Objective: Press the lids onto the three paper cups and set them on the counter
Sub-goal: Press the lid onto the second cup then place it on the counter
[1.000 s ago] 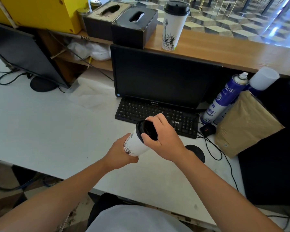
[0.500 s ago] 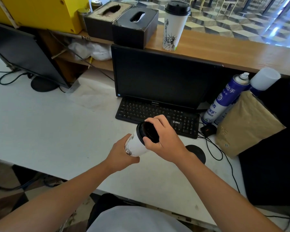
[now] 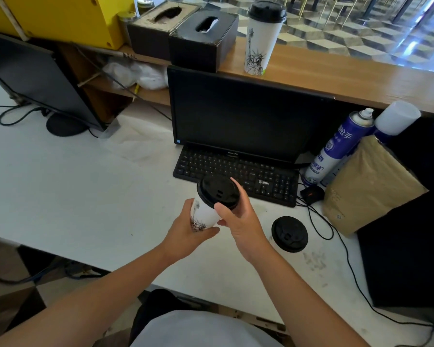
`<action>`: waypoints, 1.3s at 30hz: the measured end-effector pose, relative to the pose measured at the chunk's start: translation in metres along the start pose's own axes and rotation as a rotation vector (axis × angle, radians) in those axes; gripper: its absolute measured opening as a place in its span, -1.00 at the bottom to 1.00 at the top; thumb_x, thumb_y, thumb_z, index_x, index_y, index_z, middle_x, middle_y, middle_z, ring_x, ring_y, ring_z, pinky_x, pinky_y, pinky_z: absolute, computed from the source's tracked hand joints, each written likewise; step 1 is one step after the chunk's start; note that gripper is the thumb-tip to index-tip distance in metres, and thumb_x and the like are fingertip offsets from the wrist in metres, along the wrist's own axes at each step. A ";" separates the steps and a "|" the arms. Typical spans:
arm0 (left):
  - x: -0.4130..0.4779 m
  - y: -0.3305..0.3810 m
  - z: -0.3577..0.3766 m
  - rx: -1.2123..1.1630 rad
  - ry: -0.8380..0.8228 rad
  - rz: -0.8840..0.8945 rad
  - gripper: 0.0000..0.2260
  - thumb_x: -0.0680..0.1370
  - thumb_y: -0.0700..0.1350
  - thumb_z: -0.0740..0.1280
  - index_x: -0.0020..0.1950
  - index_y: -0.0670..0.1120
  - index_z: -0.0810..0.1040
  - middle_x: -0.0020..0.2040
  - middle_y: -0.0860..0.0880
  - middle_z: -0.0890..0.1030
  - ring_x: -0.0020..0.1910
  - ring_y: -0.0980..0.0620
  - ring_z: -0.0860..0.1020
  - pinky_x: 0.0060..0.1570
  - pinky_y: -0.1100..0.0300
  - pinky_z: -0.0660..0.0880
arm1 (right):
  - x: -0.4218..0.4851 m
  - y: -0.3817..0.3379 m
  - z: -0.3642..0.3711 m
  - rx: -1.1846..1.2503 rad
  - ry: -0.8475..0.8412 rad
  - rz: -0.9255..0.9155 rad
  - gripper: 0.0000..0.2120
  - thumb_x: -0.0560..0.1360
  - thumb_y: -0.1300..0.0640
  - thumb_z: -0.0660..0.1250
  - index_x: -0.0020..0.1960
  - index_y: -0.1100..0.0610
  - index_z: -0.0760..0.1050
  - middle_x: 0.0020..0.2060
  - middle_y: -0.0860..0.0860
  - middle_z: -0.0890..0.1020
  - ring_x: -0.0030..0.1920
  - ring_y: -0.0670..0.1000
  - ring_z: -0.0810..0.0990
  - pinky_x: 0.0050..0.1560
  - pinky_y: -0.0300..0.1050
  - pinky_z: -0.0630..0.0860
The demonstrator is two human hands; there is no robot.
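I hold a white paper cup (image 3: 204,213) with a black statue drawing above the white desk, in front of the keyboard. My left hand (image 3: 189,232) wraps its lower body. My right hand (image 3: 241,216) grips the side just under the black lid (image 3: 218,190), thumb and fingers around the rim. The lid sits on the cup and faces the camera. A second lidded cup (image 3: 260,37) stands upright on the wooden counter (image 3: 336,76). A loose black lid (image 3: 289,234) lies flat on the desk to the right of my hands.
A black monitor (image 3: 241,113) and keyboard (image 3: 236,174) stand right behind the held cup. Two tissue boxes (image 3: 201,36) sit on the counter left of the standing cup. A blue spray can (image 3: 336,149), a brown paper bag (image 3: 368,186) and cables crowd the right side.
My right hand slid off the top of the lid to the cup's side, uncovering the lid. The cup tipped more upright. The loose lid on the desk came into full view.
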State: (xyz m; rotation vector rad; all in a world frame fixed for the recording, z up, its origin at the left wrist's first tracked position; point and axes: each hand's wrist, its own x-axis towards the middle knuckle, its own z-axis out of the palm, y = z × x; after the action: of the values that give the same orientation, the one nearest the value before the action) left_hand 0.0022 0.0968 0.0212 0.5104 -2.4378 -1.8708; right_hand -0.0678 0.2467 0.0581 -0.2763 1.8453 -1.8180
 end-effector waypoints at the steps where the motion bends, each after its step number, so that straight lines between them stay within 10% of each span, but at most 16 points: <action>1: 0.000 0.002 0.002 -0.020 -0.035 0.005 -0.39 0.46 -0.10 0.53 0.39 0.13 0.30 0.20 0.13 0.56 0.13 0.12 0.60 0.06 0.04 0.65 | 0.000 0.004 0.000 0.010 0.007 0.016 -0.17 0.31 -0.22 0.57 0.50 -0.25 0.30 0.36 -0.18 0.54 0.38 -0.06 0.50 0.38 0.23 0.48; 5: -0.002 0.010 0.003 -0.044 -0.130 -0.021 -0.43 0.58 -0.20 0.39 0.45 0.16 0.20 0.23 0.22 0.46 0.11 0.41 0.52 -0.09 0.40 0.56 | -0.003 0.015 -0.009 0.033 0.027 0.043 -0.36 0.41 -0.05 0.55 0.44 -0.17 0.41 0.28 -0.19 0.61 0.33 -0.05 0.55 0.30 0.11 0.55; 15: -0.002 0.001 0.017 -0.514 -0.061 -0.267 -0.68 0.70 -0.04 0.10 0.36 0.13 0.55 0.31 0.12 0.62 0.38 0.07 0.48 0.44 0.00 0.33 | -0.006 0.053 -0.018 -0.020 0.058 0.181 -0.14 0.29 -0.02 0.62 0.52 -0.13 0.34 0.34 -0.18 0.57 0.40 -0.11 0.47 0.38 0.17 0.48; 21: -0.003 -0.014 0.024 -0.463 -0.057 -0.323 -0.68 0.71 0.07 0.08 0.38 0.17 0.52 0.33 0.17 0.58 0.39 0.14 0.46 0.38 0.09 0.34 | -0.006 0.065 -0.015 0.182 0.053 0.282 -0.63 0.64 0.05 0.30 0.45 -0.07 0.45 0.35 -0.11 0.58 0.38 -0.05 0.51 0.32 0.10 0.54; 39: 0.001 -0.037 0.029 -0.398 0.073 -0.356 -0.70 0.72 0.04 0.07 0.26 0.00 0.53 0.26 -0.03 0.57 0.31 0.03 0.52 0.27 0.06 0.48 | 0.002 0.074 0.001 0.175 0.230 0.363 -0.71 0.71 -0.02 0.12 0.24 0.00 0.58 0.17 0.00 0.65 0.19 -0.04 0.59 0.00 -0.14 0.62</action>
State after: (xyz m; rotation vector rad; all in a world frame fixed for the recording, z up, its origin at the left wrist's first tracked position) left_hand 0.0041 0.1154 -0.0220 1.0091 -1.9469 -2.3387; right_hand -0.0532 0.2503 -0.0148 0.3251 1.7298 -1.7915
